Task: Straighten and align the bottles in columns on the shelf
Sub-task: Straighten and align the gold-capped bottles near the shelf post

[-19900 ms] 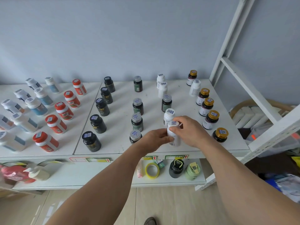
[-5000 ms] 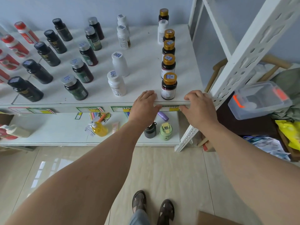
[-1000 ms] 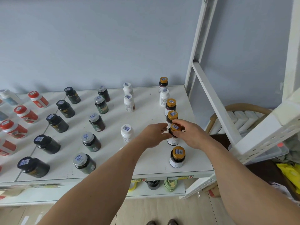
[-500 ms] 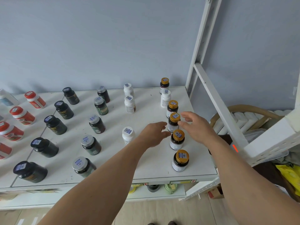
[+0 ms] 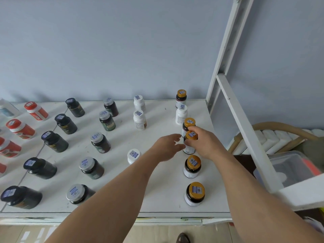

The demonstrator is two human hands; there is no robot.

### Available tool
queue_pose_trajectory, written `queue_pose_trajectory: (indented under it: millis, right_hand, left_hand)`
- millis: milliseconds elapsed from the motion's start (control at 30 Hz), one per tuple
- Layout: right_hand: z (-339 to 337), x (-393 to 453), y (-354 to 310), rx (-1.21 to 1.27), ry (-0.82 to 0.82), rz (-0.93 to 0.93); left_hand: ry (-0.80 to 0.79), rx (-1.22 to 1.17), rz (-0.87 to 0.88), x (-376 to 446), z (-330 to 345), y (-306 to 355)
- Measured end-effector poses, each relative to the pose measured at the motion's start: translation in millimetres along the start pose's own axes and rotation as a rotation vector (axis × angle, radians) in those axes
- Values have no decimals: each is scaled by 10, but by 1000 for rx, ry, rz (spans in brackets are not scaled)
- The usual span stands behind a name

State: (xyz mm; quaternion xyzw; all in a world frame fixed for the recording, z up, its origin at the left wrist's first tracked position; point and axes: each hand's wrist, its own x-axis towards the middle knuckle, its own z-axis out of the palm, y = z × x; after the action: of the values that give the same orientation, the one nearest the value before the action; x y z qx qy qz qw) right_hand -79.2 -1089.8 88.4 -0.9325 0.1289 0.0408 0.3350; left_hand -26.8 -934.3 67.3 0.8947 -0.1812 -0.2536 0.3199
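Fingers (image 5: 190,142) of the right hand (image 5: 204,144) wrap the gold-capped bottle (image 5: 190,141), third from the front in the rightmost column; the left hand (image 5: 166,149) hovers beside it, loose, holding nothing. White shelf (image 5: 157,195): flat, smooth, painted. Dark rigid bottle, probably light and tippy; I'd grip low on the labelled body, since the ribbed cap could twist.

Bare shelf (image 5: 163,193) lane between white-capped bottle (image 5: 133,156) and crowded gold-capped column (image 5: 192,165), both forearms across it.
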Motion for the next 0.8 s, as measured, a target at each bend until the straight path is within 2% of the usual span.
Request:
queue_pose_trajectory:
  millis: [200, 367, 800]
  right_hand:
    - [-176, 46, -105, 42, 8, -12]
    - [-237, 86, -194, 72, 37, -10]
    - [-229, 98, -216, 89, 58, 19]
  left_hand:
    - [-88, -240, 35, 24, -131, 38]
    - [-143, -327, 48, 11, -271, 53]
    - [-245, -313, 14, 114, -330, 64]
